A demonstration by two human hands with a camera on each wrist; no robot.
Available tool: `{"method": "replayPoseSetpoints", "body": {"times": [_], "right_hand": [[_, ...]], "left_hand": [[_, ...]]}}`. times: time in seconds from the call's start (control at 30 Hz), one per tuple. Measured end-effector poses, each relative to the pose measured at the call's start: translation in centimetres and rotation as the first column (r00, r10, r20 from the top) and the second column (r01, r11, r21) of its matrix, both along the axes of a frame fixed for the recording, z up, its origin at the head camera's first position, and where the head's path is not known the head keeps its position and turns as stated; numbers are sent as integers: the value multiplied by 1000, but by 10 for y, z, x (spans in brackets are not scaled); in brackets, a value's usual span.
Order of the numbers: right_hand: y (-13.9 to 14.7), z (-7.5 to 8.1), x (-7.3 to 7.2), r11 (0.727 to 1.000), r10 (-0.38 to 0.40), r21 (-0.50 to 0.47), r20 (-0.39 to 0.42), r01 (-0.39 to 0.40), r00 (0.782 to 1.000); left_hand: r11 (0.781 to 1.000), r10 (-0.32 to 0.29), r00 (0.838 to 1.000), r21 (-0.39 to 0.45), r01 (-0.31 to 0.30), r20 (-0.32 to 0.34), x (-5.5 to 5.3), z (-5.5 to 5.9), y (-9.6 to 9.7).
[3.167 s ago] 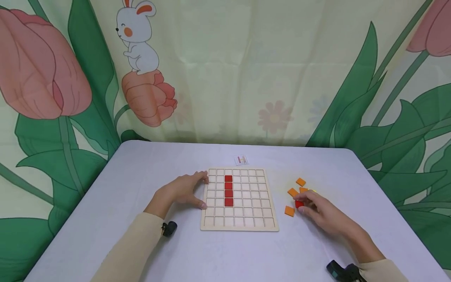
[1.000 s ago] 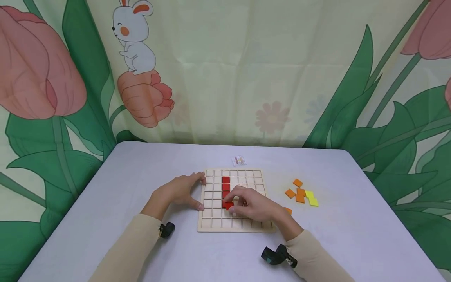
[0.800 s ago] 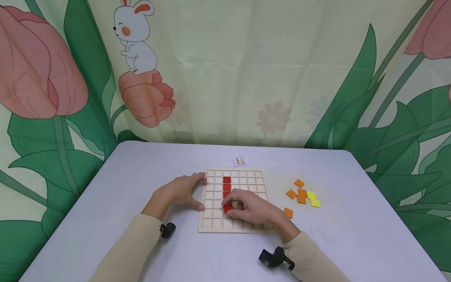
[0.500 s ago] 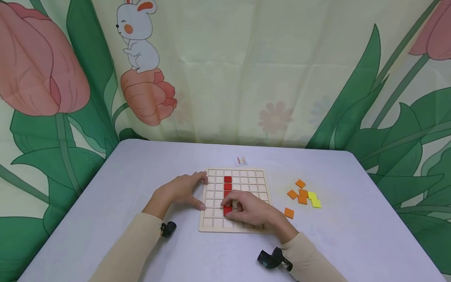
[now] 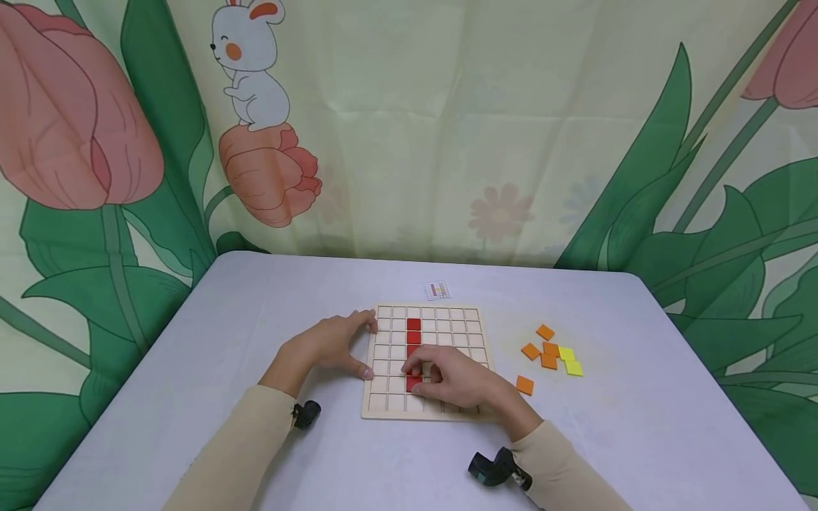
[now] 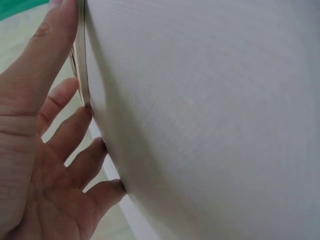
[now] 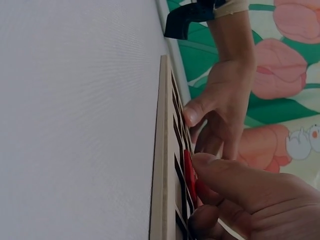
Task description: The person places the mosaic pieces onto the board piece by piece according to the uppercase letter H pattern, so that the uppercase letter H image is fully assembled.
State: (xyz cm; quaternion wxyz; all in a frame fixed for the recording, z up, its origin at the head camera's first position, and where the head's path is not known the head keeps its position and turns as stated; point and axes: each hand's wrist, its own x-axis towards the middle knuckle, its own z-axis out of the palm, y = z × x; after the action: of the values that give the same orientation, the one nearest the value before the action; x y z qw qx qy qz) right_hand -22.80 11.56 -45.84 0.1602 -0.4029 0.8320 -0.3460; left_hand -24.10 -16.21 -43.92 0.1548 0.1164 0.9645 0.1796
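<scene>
The wooden grid board (image 5: 388,404) lies on the table with a column of red square tiles (image 5: 414,324) in it. At the column's near end my right hand (image 5: 450,372) pinches a red tile (image 5: 412,384), thumb on its near right corner and fingers over the column. In the right wrist view the thumb tip meets the red tile (image 7: 189,172) at the board's surface. My left hand (image 5: 329,348) rests spread along the board's left edge, thumb and index fingertip against it. The left wrist view shows the left hand's fingers (image 6: 75,132) loosely bent, fingertips at the edge.
Several orange tiles (image 5: 530,351) and two yellow tiles (image 5: 574,368) lie loose right of the board. A small card (image 5: 437,290) printed with a coloured grid lies behind it. A patterned curtain (image 5: 409,142) hangs behind the white table (image 5: 268,298).
My right hand has carried the red tile left from the loose tiles to the board. Tilted a second ago, the tile now lies in line with the red column. The left hand stays put.
</scene>
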Motion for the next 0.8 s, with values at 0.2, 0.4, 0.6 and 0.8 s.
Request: {"method": "replayPoseSetpoints", "body": {"times": [0.2, 0.4, 0.6, 0.8], "right_hand": [[2, 1, -2, 1000, 11, -24, 44, -10, 999], [12, 7, -4, 998, 29, -53, 27, -28, 999], [26, 12, -9, 993, 22, -111, -35, -26, 999], [46, 13, -10, 988, -14, -155, -52, 6, 999]], "left_hand": [[1000, 6, 1000, -6, -6, -2, 0, 0, -1], [1000, 4, 1000, -1, -4, 2, -1, -3, 1], [1000, 15, 1000, 5, -15, 1, -1, -2, 5], [1000, 23, 1000, 1, -23, 3, 0, -1, 5]]}}
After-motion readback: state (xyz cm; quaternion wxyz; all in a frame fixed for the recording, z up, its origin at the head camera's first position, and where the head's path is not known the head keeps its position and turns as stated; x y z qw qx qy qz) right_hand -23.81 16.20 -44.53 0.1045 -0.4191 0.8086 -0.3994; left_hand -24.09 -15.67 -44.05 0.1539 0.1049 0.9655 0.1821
